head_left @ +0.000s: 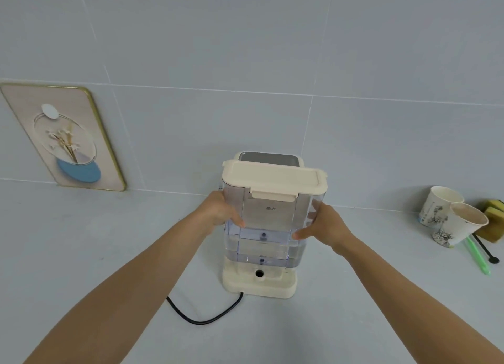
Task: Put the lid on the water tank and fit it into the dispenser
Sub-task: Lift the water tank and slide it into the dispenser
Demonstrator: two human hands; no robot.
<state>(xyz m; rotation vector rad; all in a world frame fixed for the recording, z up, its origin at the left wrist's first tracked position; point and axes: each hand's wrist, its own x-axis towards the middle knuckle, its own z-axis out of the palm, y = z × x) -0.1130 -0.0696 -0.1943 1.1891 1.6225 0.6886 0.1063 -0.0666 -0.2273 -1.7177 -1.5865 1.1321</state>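
Note:
A clear plastic water tank (pixel 266 227) with some water in its lower part stands upright over the cream dispenser base (pixel 259 284). A cream lid (pixel 274 179) sits on top of the tank. My left hand (pixel 222 211) grips the tank's left side and my right hand (pixel 324 224) grips its right side. The tank's bottom hangs just above the base, where a round inlet hole (pixel 259 273) shows. The dispenser's body is mostly hidden behind the tank; only its grey top panel (pixel 268 159) shows.
A black power cord (pixel 201 318) curls on the counter in front of the base. Two paper cups (pixel 450 216), yellow sponges (pixel 493 216), a green straw and a black stirrer lie at the right. A framed picture (pixel 62 137) leans on the tiled wall at the left.

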